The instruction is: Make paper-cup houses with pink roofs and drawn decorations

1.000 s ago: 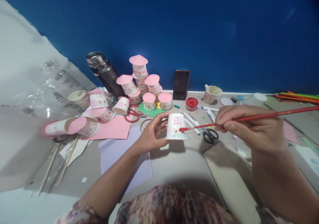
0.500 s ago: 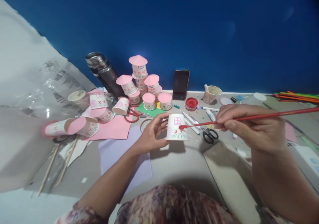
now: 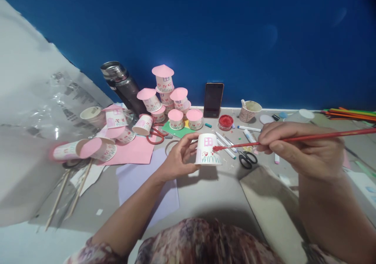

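My left hand (image 3: 178,158) grips an upside-down white paper cup (image 3: 207,150) painted with a pink window, a pink door, green grass and red dots. My right hand (image 3: 299,150) pinches a long red paintbrush (image 3: 293,139). Its red-tipped bristles touch the cup's right side, just above the grass. The cup is held a little above the grey table (image 3: 211,193).
A pile of finished pink-roofed cup houses (image 3: 169,99) stands behind, beside a metal flask (image 3: 123,84) and a phone (image 3: 213,99) leaning on the blue wall. A red paint pot (image 3: 226,122), black scissors (image 3: 246,158), red scissors (image 3: 155,135), markers, pink paper and wooden sticks lie around.
The brush tip rose slightly along the cup's right side, and my right hand shifted a little to the right. The cup turned slightly in my left hand.
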